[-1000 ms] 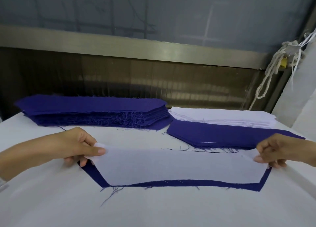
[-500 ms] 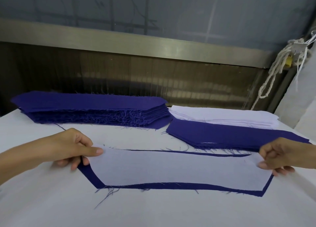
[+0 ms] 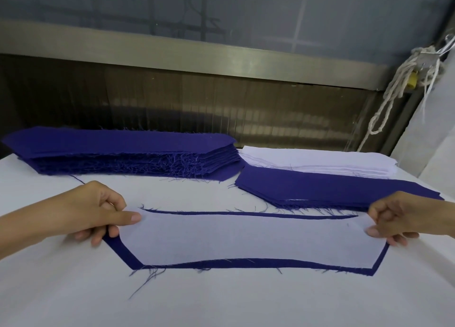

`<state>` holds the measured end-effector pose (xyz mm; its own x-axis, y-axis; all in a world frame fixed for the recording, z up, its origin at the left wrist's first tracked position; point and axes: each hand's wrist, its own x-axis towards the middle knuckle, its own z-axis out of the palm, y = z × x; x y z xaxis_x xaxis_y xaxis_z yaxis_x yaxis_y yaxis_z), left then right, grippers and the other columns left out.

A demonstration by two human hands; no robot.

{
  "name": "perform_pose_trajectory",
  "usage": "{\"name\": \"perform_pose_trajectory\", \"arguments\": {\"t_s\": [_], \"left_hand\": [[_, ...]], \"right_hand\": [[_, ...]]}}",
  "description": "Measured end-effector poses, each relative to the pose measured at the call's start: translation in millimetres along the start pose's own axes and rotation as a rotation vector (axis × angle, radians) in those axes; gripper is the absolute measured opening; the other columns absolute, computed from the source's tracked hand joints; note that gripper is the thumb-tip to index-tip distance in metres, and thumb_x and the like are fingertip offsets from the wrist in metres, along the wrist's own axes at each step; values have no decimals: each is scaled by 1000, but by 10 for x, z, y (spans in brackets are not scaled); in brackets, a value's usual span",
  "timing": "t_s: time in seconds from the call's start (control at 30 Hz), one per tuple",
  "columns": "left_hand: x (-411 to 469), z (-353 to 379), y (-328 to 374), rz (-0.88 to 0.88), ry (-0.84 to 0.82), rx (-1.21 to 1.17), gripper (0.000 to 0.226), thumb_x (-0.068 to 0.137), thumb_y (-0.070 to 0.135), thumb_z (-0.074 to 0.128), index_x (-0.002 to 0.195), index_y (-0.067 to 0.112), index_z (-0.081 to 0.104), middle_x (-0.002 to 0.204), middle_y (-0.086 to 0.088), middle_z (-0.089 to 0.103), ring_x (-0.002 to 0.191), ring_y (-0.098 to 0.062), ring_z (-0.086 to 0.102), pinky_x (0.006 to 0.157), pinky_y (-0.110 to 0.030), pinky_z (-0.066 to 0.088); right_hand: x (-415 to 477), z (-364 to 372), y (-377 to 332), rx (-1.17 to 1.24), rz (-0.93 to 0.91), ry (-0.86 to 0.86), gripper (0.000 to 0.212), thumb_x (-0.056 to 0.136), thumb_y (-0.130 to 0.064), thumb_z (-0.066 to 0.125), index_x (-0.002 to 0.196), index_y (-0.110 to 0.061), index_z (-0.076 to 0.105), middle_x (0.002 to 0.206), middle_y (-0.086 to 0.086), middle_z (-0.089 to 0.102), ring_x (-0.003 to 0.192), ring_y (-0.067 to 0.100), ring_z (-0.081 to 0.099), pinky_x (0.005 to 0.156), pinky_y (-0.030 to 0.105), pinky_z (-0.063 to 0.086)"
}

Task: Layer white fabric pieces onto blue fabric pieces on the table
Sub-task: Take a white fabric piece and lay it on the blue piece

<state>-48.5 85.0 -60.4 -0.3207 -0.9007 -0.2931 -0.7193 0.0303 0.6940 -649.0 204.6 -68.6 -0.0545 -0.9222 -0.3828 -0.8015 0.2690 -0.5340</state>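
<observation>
A long white fabric piece (image 3: 251, 240) lies over a slightly larger blue fabric piece (image 3: 128, 255) on the table, with a blue border showing along the near, left and far edges. My left hand (image 3: 98, 213) pinches the white piece's left end between thumb and fingers. My right hand (image 3: 398, 218) pinches its right end the same way. A thick stack of blue pieces (image 3: 123, 154) sits at the back left. A lower blue stack (image 3: 332, 188) lies at the back right, with a stack of white pieces (image 3: 320, 161) behind it.
The table (image 3: 221, 302) is covered in white cloth. A dark ribbed panel and a metal rail (image 3: 221, 58) run along its far edge. White knotted cords (image 3: 394, 90) hang at the upper right. Loose blue threads trail from the fabric's near left corner.
Both hands have drawn the white piece toward me over the blue piece, so a strip of blue now shows along the far edge. The near blue border has narrowed.
</observation>
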Motion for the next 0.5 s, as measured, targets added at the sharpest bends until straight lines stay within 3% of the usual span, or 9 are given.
{"name": "perform_pose_trajectory", "arguments": {"t_s": [0.17,0.37,0.5], "left_hand": [[-3,-15,-18,-8,-8,29,59,43,73,84,53,19,61,66,-17,72,35,-18,46,36,-18,32],[-25,-5,16,-26,10,58,48,56,63,81,53,18,64,57,-16,69,34,-17,45,36,-19,34],[-51,-35,-22,-43,85,143,55,51,71,80,57,18,65,53,-12,67,38,-18,54,39,-19,40]], "right_hand": [[-47,7,-79,54,-9,12,45,71,-58,85,79,-17,69,78,19,74,56,18,64,43,18,38],[-117,39,-178,69,-8,6,45,66,-58,88,78,-19,67,78,20,74,56,18,64,42,18,38],[-163,50,-247,49,4,11,47,62,-62,87,80,-23,68,75,19,73,53,18,62,42,18,39]]}}
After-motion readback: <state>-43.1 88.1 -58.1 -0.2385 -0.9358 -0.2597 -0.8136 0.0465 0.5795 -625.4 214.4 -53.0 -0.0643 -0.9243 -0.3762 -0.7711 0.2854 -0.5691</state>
